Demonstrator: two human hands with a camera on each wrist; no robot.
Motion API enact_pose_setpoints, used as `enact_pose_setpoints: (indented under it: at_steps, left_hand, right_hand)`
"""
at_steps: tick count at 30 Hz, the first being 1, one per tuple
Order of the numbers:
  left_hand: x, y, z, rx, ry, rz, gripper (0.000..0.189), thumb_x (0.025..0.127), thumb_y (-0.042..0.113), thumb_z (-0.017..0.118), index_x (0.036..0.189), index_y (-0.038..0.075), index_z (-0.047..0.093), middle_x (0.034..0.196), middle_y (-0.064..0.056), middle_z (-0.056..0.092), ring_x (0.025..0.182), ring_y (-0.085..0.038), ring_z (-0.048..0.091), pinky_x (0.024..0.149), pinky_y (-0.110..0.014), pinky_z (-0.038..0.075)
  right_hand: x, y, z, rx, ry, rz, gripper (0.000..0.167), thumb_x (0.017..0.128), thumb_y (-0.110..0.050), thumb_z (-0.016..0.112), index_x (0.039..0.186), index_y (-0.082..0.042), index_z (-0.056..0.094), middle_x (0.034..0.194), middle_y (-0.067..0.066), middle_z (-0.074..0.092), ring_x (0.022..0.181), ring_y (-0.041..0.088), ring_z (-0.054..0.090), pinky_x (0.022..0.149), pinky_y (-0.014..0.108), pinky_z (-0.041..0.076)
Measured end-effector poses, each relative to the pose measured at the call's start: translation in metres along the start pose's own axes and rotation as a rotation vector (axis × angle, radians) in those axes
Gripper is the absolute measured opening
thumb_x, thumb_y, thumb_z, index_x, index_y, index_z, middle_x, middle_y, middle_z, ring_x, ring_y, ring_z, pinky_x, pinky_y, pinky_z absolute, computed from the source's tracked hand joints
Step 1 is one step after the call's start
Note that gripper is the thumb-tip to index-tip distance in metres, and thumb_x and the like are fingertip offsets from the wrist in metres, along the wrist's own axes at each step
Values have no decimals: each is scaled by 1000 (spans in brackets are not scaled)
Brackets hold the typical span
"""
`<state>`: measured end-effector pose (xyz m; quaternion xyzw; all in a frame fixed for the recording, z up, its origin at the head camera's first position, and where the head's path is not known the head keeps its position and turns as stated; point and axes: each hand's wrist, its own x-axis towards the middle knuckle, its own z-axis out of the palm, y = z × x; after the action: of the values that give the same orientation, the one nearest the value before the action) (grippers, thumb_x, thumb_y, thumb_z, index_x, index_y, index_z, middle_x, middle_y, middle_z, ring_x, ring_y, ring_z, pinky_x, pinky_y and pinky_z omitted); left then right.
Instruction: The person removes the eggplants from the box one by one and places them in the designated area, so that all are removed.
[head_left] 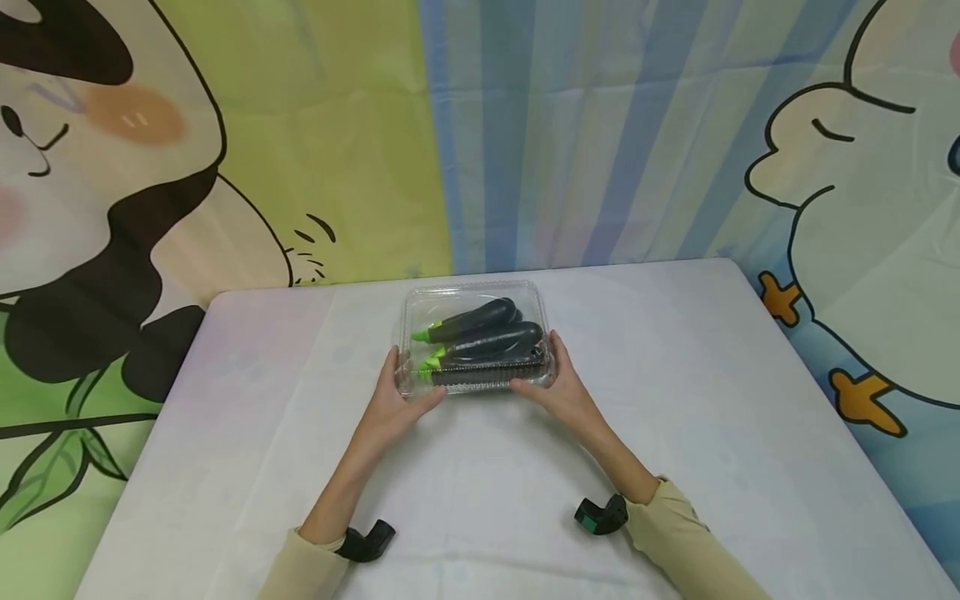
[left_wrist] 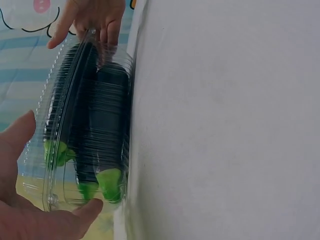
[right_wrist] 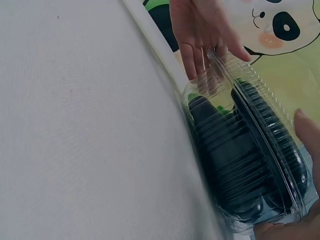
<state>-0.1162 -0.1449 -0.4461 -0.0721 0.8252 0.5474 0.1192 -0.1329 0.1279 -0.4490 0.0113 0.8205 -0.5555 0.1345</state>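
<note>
A clear plastic clamshell box [head_left: 476, 288] with a ribbed lid is near the far side of the table, its lid down. Inside lie several dark eggplants [head_left: 495, 342], green stem caps towards the left. My left hand [head_left: 396, 410] holds the box at its left end, thumb by the front left corner. At the opposite end my right hand [head_left: 564, 398] grips it, thumb over the front rim. In the left wrist view the box [left_wrist: 70, 172] shows end-on, close over the white cloth. The right wrist view has the eggplants [right_wrist: 225, 155] dark behind the ribbed plastic.
A white cloth covers the table [head_left: 660, 375]. Behind it hangs a printed curtain [head_left: 360, 150] with cartoon animals and stripes. Dark wrist cameras [head_left: 367, 542] sit on both wrists, beside beige sleeves [head_left: 686, 542].
</note>
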Motion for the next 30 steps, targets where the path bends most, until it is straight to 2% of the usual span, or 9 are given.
enact_pose_setpoints:
  at_steps: [7, 14, 23, 30]
  left_hand:
    - [0, -3, -2, 17, -15, 17, 118, 79, 39, 79, 157, 17, -7, 164, -14, 6, 150, -39, 11, 120, -57, 19]
    - [-1, -5, -2, -3, -4, 38, 112, 82, 27, 78, 157, 17, -4, 164, -10, 11, 150, -35, 15, 120, -49, 25]
    - [-2, -5, -1, 41, 25, 48, 108, 82, 32, 77, 157, 17, 1, 163, -9, 17, 149, -35, 20, 119, -54, 24]
    - [-1, -7, -5, 31, 2, 39, 109, 82, 31, 78, 157, 20, 0, 164, -9, 14, 148, -37, 21, 117, -55, 28]
  right_hand:
    - [0, 2, -2, -30, -35, -25, 117, 80, -31, 79, 156, -18, -9, 165, 3, -4, 152, 32, 2, 121, 58, 12]
    - [0, 3, -2, -27, -35, -47, 117, 81, -28, 79, 156, -15, -10, 165, 6, -5, 152, 31, 0, 122, 55, 9]
    - [3, 7, -3, -29, -42, -108, 118, 81, -28, 79, 155, -9, -11, 164, 12, -6, 152, 34, -2, 123, 55, 5]
    - [5, 11, -1, -16, -41, -162, 118, 81, -24, 79, 155, -5, -10, 164, 15, -6, 152, 35, -3, 123, 54, 6]
